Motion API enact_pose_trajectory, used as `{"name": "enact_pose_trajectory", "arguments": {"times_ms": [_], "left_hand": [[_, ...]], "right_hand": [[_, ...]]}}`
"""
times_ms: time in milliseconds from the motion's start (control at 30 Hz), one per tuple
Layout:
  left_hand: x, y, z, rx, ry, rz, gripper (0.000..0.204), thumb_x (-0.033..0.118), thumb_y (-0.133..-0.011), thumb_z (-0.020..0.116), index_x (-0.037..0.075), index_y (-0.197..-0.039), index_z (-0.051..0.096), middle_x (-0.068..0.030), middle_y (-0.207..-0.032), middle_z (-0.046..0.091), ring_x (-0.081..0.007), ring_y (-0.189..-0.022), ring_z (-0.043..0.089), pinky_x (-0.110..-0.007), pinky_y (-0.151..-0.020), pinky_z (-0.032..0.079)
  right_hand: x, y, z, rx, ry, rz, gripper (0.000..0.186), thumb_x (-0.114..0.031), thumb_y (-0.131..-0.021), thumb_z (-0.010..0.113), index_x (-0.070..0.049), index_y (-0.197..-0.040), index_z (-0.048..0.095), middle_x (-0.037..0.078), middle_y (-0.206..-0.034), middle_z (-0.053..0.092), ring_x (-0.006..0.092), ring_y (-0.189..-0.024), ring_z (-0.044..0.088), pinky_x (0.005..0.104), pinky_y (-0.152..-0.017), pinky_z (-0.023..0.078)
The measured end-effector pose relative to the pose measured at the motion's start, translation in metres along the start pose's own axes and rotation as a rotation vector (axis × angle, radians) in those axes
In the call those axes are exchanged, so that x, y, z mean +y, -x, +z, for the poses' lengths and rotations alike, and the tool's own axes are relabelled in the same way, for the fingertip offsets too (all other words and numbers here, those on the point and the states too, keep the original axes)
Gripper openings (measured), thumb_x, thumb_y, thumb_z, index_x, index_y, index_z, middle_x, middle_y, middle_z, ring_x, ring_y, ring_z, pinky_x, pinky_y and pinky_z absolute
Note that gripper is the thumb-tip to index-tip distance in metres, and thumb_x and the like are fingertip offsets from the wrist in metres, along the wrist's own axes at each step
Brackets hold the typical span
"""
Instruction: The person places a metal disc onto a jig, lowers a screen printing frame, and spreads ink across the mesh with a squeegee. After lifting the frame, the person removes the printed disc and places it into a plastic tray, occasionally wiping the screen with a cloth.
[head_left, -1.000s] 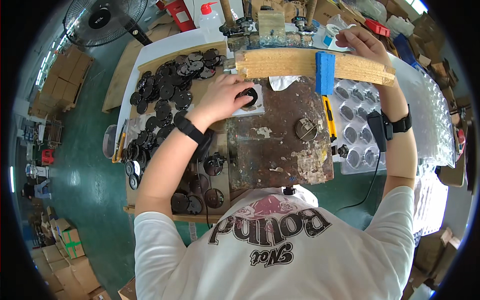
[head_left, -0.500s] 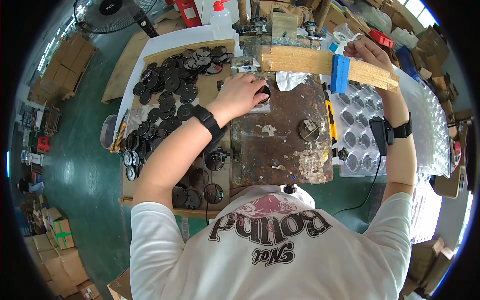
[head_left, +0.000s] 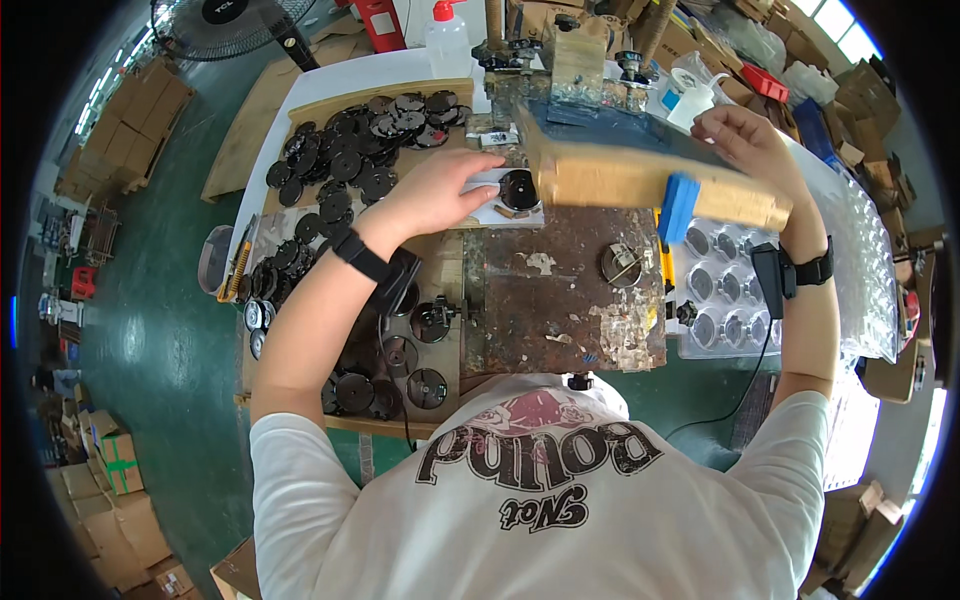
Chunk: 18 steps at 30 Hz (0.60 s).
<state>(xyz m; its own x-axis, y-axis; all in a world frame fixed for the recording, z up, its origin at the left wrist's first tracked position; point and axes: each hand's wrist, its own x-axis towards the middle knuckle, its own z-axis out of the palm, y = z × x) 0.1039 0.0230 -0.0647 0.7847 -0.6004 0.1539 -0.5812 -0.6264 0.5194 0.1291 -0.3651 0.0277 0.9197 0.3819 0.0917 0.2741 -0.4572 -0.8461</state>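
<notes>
So the left hand [head_left: 432, 190] has its thumb and fingers spread in a loose gap just beside a black disc [head_left: 519, 190], which sits on a white pad [head_left: 488, 216] at the far left corner of the stained base plate [head_left: 530, 310] on the desk [head_left: 360, 78]. The right hand [head_left: 738, 138] is curled up by the far side of a tilted, kinda blurry wooden frame [head_left: 600, 180] with a blue block [head_left: 678, 207] on it, and honestly can't tell if it's gripping anything. Pile of black discs [head_left: 347, 165] toward the desk's left edge, btw.
</notes>
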Motion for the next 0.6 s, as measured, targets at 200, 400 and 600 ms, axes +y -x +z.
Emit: {"name": "enact_pose_trajectory", "arguments": {"times_ms": [200,400,600], "left_hand": [[0.022,0.010,0.012,0.127,0.230,0.002,0.042,0.024,-0.086,0.062,0.004,-0.123,0.054,-0.0153,-0.116,0.059,-0.0333,-0.107,0.056,-0.039,-0.090,0.046],[0.023,-0.010,0.027,0.160,0.257,0.069,0.040,0.025,-0.084,0.064,0.002,-0.116,0.056,-0.0175,-0.115,0.057,-0.0346,-0.105,0.055,-0.040,-0.091,0.045],[0.019,-0.031,0.057,0.200,-0.266,0.063,0.044,0.035,-0.081,0.065,0.009,-0.115,0.061,-0.0087,-0.114,0.059,-0.0316,-0.111,0.051,-0.043,-0.091,0.043]], "right_hand": [[-0.003,-0.004,0.019,-0.020,0.054,0.111,0.025,-0.024,-0.094,0.057,-0.004,-0.108,0.059,0.001,-0.104,0.063,0.0101,-0.094,0.063,0.0219,-0.070,0.050],[-0.005,0.003,0.013,0.059,0.078,0.082,0.025,-0.025,-0.096,0.054,-0.003,-0.107,0.060,0.003,-0.103,0.064,0.0131,-0.096,0.063,0.0252,-0.076,0.051],[0.003,0.000,0.000,0.160,-0.286,0.092,0.026,-0.022,-0.096,0.053,0.001,-0.107,0.060,0.011,-0.104,0.065,0.0184,-0.097,0.064,0.0313,-0.086,0.052]]}}
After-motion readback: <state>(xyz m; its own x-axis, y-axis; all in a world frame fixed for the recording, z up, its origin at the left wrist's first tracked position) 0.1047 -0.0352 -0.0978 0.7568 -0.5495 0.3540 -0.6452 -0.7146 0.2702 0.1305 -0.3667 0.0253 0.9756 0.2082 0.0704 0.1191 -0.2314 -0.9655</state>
